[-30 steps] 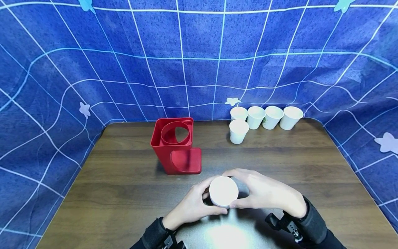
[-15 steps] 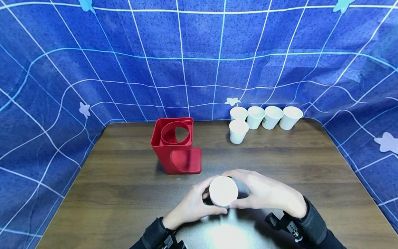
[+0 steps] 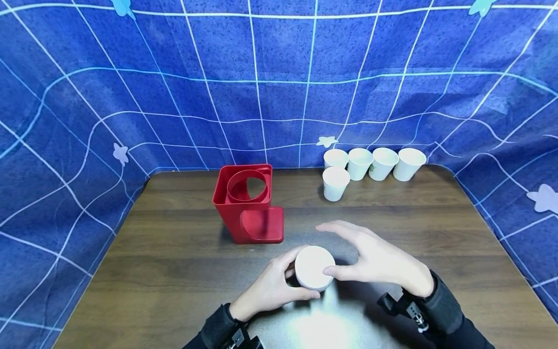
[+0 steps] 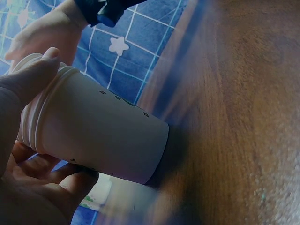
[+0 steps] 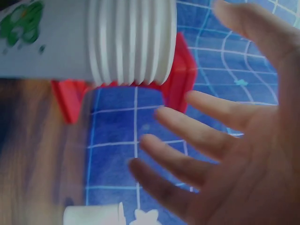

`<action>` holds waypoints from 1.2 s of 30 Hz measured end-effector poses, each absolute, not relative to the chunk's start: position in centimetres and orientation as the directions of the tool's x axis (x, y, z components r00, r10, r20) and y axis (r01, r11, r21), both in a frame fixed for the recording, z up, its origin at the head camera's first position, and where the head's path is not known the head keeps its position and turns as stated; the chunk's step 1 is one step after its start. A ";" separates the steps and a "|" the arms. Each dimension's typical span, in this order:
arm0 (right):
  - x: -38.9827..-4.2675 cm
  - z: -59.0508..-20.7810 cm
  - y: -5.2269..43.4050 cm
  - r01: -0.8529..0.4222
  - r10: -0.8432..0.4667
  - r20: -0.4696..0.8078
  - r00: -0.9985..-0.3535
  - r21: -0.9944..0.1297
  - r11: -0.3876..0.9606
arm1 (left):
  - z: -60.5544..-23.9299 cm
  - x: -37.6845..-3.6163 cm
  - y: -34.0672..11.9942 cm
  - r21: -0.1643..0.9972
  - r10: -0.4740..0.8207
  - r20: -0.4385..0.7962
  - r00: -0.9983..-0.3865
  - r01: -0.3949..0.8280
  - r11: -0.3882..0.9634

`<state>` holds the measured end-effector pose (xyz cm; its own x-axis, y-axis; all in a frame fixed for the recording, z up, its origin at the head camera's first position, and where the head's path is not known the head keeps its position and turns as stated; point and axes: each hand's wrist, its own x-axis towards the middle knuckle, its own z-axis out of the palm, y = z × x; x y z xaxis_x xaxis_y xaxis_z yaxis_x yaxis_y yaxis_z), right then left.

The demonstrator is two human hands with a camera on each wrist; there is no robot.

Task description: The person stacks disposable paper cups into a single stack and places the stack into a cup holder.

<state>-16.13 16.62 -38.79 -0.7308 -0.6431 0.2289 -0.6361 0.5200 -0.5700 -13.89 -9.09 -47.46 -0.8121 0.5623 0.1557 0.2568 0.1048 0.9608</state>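
Observation:
A stack of white paper cups [image 3: 314, 267] stands on the brown table [image 3: 174, 271] near its front edge, its round white top facing the head camera. My left hand [image 3: 291, 277] grips the stack from the left, thumb behind and fingers curled in front. The left wrist view shows the stack [image 4: 98, 136] with several ridged rims near my left hand's [image 4: 28, 140] thumb. My right hand [image 3: 348, 252] hovers just right of the stack with fingers spread; its thumb is close beside the top. In the right wrist view my open right hand [image 5: 220, 140] is apart from the stack [image 5: 93, 42].
A red plastic cup holder [image 3: 248, 203] with a round opening stands behind the stack at centre left. Several single white cups [image 3: 375, 165] stand at the table's back right edge. A blue grid-patterned cloth [image 3: 279, 87] walls in the table on three sides.
My right hand has let go of the cup stack, and its fingers have opened and lifted up and back. The left hand keeps its grip; the stack has not moved.

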 end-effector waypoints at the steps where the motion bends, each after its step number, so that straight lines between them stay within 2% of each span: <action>1: -16.4 -38.9 16.7 -0.641 -0.632 0.250 -0.733 -0.564 0.521 | -47.5 -13.9 -9.1 0.961 0.562 0.155 -0.812 0.256 0.104; 10: -18.8 -39.7 17.9 -0.582 -0.519 0.284 -0.806 -0.537 0.611 | -47.5 -13.8 -9.1 0.965 0.546 0.132 -0.827 0.233 0.120; 18: -21.7 -40.4 17.9 -0.577 -0.447 0.366 -0.816 -0.464 0.673 | -47.4 -13.8 -9.1 0.964 0.547 0.128 -0.827 0.233 0.127; 28: -27.1 -42.5 18.1 -0.405 -0.303 0.270 -0.914 -0.573 0.713 | -47.3 -13.8 -9.1 0.966 0.539 0.114 -0.834 0.220 0.137; 32: -28.7 -43.6 18.2 -0.383 -0.251 0.292 -0.923 -0.632 0.674 | -47.4 -13.8 -9.1 0.965 0.545 0.120 -0.830 0.225 0.131; 36: -29.5 -44.4 18.2 -0.304 -0.188 0.240 -0.952 -0.708 0.637 | -47.4 -13.9 -9.1 0.967 0.548 0.126 -0.827 0.227 0.120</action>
